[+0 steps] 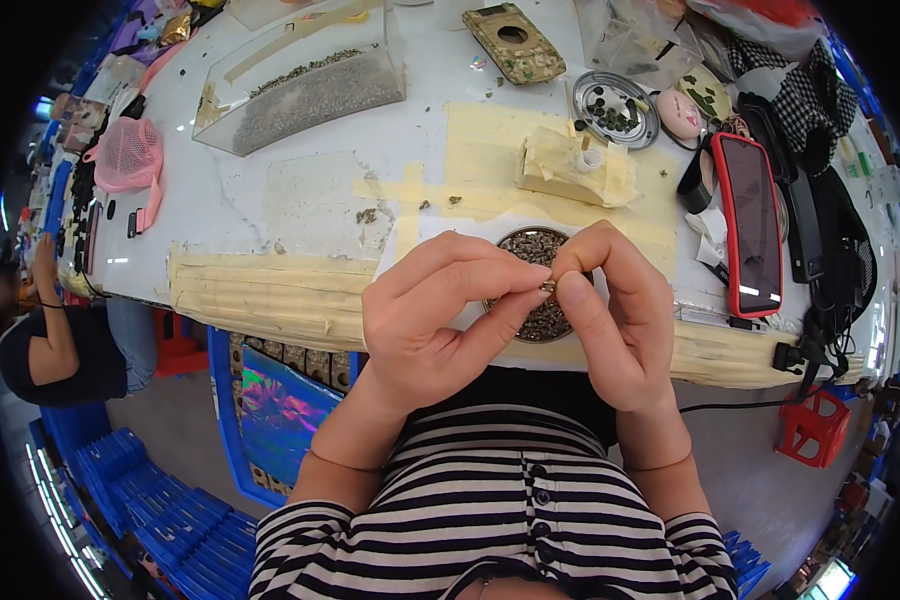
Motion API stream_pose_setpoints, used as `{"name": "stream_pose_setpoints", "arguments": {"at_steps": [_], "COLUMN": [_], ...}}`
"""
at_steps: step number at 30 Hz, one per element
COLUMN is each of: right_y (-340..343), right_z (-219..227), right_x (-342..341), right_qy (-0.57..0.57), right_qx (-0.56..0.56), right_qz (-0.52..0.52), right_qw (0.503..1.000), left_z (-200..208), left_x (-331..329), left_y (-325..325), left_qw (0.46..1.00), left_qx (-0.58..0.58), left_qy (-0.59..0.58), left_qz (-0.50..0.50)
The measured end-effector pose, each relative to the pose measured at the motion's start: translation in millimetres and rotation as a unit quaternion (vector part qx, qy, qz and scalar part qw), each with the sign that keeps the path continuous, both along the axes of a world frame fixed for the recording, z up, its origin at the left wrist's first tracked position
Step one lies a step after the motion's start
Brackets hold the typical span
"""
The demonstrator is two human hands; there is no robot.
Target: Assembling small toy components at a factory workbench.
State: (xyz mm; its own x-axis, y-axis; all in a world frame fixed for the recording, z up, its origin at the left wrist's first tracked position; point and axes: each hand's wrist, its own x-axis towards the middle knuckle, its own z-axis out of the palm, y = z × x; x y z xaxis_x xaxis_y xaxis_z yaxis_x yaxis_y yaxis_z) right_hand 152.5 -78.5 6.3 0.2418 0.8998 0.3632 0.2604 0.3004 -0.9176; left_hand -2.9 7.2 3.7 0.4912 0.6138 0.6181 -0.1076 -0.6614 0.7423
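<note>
Because a slip would probably end among the small pieces (544,322), we hold the tiny part (548,286) over the round dish (538,340), left hand (422,310) and right hand (622,312) both in near-closed fingertip pinches on it.

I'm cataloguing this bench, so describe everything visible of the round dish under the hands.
The round dish looks shallow, with a thin, shiny rim; its material is unclear. It sits upright near the front edge of the table, on a white sheet, and holds many grey-brown pieces that cover its bottom. The left hand and right hand partly hide it, pinching a tiny part above it; whether either touches the dish cannot be told.
</note>
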Motion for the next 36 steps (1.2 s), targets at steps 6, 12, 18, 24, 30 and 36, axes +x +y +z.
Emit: {"name": "stream_pose_setpoints", "arguments": {"at_steps": [6, 12, 18, 24, 30, 36], "right_y": [-0.4, 1.0, 1.2, 1.9, 3.6, 5.1], "right_z": [0.0, 0.1, 2.8, 0.6, 1.5, -1.3], "right_x": [-0.4, -1.0, -2.1, -2.4, -1.9, -4.8], "right_qy": [0.005, -0.014, -0.003, -0.031, -0.122, -0.171], "right_qx": [-0.005, -0.001, -0.007, 0.025, 0.096, 0.128], "right_qz": [-0.009, -0.01, -0.01, -0.032, -0.077, -0.108], "right_qw": [1.0, 1.0, 1.0, 0.999, 0.985, 0.971], "left_z": [-0.6, -2.6, -1.9, -4.3, -4.5, -7.0], "left_x": [0.9, 0.0, -0.2, -1.4, -3.4, -0.5], "left_y": [0.6, 1.8, 1.9, 0.5, -1.0, -1.8], "left_qw": [1.0, 1.0, 1.0, 1.0, 0.999, 0.997], "left_qx": [0.003, -0.002, -0.012, -0.021, -0.048, -0.076], "left_qy": [-0.002, -0.011, -0.014, -0.011, -0.003, -0.025], "left_qz": [-0.001, -0.01, -0.008, -0.004, -0.003, -0.005]}}
